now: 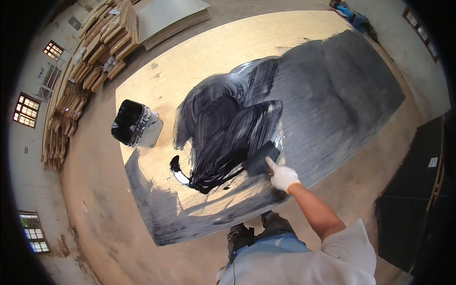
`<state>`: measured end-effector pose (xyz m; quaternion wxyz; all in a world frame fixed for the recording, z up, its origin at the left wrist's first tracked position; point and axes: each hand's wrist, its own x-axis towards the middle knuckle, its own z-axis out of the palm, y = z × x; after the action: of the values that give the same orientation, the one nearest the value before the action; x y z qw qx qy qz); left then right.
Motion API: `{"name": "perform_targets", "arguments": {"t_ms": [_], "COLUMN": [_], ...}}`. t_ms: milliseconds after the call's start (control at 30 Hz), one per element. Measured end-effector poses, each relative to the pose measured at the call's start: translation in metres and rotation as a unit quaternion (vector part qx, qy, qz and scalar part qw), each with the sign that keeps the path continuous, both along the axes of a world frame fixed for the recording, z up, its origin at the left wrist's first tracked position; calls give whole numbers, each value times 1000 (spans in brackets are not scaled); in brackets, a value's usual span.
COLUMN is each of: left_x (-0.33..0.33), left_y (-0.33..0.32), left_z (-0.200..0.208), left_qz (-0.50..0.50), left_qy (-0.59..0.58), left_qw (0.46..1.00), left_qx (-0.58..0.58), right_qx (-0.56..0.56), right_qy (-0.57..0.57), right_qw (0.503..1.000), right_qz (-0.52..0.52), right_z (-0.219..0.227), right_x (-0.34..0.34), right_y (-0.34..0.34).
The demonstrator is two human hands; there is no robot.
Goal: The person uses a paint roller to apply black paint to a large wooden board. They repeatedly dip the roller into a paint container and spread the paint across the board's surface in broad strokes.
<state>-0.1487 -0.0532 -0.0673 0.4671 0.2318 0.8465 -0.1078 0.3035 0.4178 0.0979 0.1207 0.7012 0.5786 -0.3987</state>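
Workshop floor, bare concrete, with stacked plywood sheets (95,47) at 10 to 11 o'clock and dark finished panels (413,190) at 4 o'clock.

Item 1: plywood board (190,61) lying flat on the floor, centre of view. Its 2 o'clock half is coated black; glossy wet paint (228,128) lies in streaks at the middle, and bare wood remains toward 11 o'clock.

Item 2: paint bucket (135,123), black inside, standing on the board's 9 o'clock edge, well apart from the brush.

Item 3: wide brush (260,159), bristles on the wet paint.

Item 4: right hand (283,176), white glove, fingers curled tight around the brush handle, forefinger laid along it.

Item 5: left hand, not in view.

Item 6: shoes (256,232) at 6 o'clock, touching the board's near edge.

Risks, as judged: the thick puddle at the streaks' 7 o'clock end may dry uneven if left unspread; shoes so close could step into wet coating; the bucket at the edge could tip if knocked.
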Motion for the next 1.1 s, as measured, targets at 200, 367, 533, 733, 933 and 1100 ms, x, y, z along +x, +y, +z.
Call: {"name": "perform_targets", "arguments": {"t_ms": [200,367,533,733,933,1100], "left_x": [16,13,20,50,68,58], "left_y": [65,52,45,52,51,63], "left_z": [23,49,44,58,61,58], "left_qz": [82,300,192,231,222,146], "left_qy": [-78,-55,-81,-57,-59,-59], "left_qw": [993,950,975,969,972,987], "left_qx": [20,65,77,71,54,24], "right_qx": [115,49,62,46,-49,51], "right_qy": [9,-39,-78,-71,-87,-67], "right_qw": [991,994,969,967,938,972], "right_qz": [-63,93,225,239,332,219], "right_z": [-47,-14,3,-2,25,16], "right_x": [85,81,149,159,132,159], "right_y": [165,91,130,124,15,60]}}
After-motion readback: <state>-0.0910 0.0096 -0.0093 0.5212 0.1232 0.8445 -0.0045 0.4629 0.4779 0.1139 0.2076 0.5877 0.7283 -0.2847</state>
